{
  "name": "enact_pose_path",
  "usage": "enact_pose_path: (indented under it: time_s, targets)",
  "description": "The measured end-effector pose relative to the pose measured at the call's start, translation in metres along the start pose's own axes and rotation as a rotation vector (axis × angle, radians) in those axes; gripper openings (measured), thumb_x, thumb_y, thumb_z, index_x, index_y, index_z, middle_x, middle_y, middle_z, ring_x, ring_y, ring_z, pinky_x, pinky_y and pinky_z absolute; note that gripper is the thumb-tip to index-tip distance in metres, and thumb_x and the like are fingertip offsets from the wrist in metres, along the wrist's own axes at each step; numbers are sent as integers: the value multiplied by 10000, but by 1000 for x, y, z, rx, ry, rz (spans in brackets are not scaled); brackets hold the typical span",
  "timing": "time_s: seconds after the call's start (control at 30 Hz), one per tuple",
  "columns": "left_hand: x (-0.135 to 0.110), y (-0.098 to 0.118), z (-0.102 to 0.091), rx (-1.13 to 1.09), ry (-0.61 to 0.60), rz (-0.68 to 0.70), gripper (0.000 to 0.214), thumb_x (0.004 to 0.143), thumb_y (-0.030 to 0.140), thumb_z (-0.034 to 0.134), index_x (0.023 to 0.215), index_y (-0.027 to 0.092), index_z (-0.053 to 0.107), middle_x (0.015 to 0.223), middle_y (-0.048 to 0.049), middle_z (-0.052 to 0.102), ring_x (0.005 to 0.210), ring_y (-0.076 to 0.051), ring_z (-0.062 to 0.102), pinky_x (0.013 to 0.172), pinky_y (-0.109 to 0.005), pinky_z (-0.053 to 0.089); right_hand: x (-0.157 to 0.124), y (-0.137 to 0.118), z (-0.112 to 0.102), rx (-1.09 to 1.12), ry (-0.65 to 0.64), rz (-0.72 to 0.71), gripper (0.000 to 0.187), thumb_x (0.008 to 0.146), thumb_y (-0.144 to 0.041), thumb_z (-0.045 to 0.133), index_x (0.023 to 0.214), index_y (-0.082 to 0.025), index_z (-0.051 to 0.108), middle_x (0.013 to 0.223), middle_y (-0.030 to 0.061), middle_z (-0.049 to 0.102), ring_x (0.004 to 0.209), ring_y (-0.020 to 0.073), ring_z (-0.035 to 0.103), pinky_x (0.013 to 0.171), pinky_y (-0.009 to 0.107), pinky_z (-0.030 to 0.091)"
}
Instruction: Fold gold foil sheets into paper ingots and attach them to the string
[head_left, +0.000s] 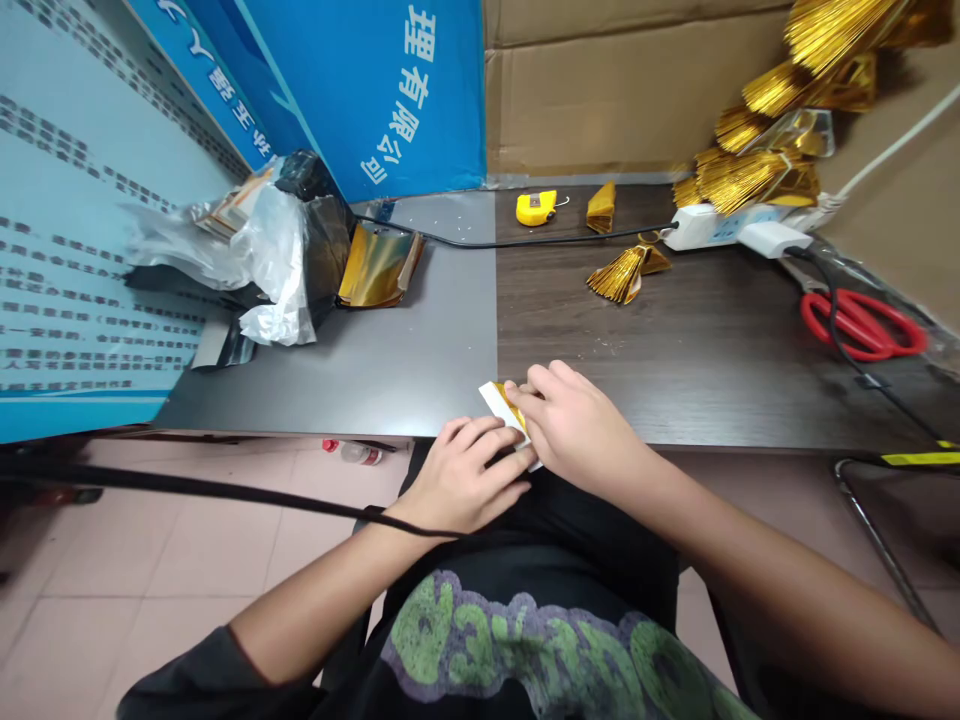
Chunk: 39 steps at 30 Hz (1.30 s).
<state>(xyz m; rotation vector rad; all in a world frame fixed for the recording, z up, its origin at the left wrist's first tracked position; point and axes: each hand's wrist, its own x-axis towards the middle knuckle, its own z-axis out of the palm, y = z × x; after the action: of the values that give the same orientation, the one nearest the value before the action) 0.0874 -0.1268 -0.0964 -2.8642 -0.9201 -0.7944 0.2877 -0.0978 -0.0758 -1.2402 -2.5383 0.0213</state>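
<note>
Foil piece (500, 405), gold with a white strip, lies at the near edge of the table (420, 380), our right hand (574, 425) closed on its gold side and our left hand (469, 480) spread over its near part, though we cannot tell whether that one grips or only presses. We judge this piece only partly worked, since no fringe shows on it, while a fringed bundle (621, 276) beyond it and a stack of fringed bundles (739, 180) at far right look done. Smooth gold sheets (381, 265), far and left, seem left to work.
</note>
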Motion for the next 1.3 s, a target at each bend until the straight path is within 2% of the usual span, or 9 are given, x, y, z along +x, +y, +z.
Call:
enact_pose_path:
  time_s: [0.2,0.4,0.53,0.63,0.77,0.9,1.0,1.2,1.3]
  targets:
    - [4,-2,6,113,120,-40,120,919,156,628,1011,215,677,991,-15,723,1036,-186,620,855,-334,429,4,-1,-2,1,-74,17,305,989,-124,452,1154,-50,698,884,104,567,809,234,511,741,368,448]
    - [8,-27,-20,0,-45,-80,117,938,131,564,972,206,647,1015,-8,717,1053,-176,629,829,-326,436,0,9,-14,-133,-49,-106,337,982,-249,545,1255,-103,678,1039,133,657,925,288,572,723,409,456]
    - [8,-47,-35,44,-136,-45,96,941,285,611,975,200,639,1101,-27,718,1158,-221,623,867,-359,443,-2,19,-11,-71,-21,-180,378,1008,-270,522,1309,-77,646,1389,164,616,1229,335,558,942,474,499]
    - [6,-54,-37,60,-149,48,134,947,314,622,999,192,641,1147,-46,715,1196,-236,612,888,-357,464,-3,24,-5,22,-10,-230,407,1012,-229,499,1341,-20,614,1454,185,582,1373,331,502,1098,491,462]
    - [3,-50,-31,-1,-74,132,109,950,199,618,1052,183,654,1095,-46,728,1105,-184,641,882,-307,490,-5,25,-2,70,9,-228,379,1012,-188,486,1313,-19,641,1416,191,615,1351,315,550,1110,473,489]
    - [2,-45,-28,-48,-50,46,77,955,178,608,1005,188,666,1042,-35,740,1089,-166,664,862,-293,495,-8,19,-7,34,12,-223,380,973,-151,544,1330,-79,650,1391,203,629,1308,345,587,1045,504,533]
    - [0,-47,-29,-71,-59,28,91,954,197,620,1026,207,675,1074,-29,747,1104,-159,673,956,-332,480,-10,15,-10,33,4,-221,373,990,-243,556,1322,-106,657,1383,210,628,1278,367,600,978,533,560]
    - [-1,-51,-31,-223,-116,-93,103,966,209,609,1028,223,690,1088,-14,750,1169,-155,656,982,-319,481,-12,13,-3,112,-11,-240,474,980,-296,590,1362,-16,591,1373,233,612,1296,359,564,1062,542,521]
    - [2,-50,-32,-262,-141,-131,99,978,217,589,1021,216,678,1063,-15,742,1146,-156,650,963,-316,476,-14,13,1,120,-60,-231,449,995,-283,564,1372,-40,580,1357,202,628,1244,325,596,1038,499,550]
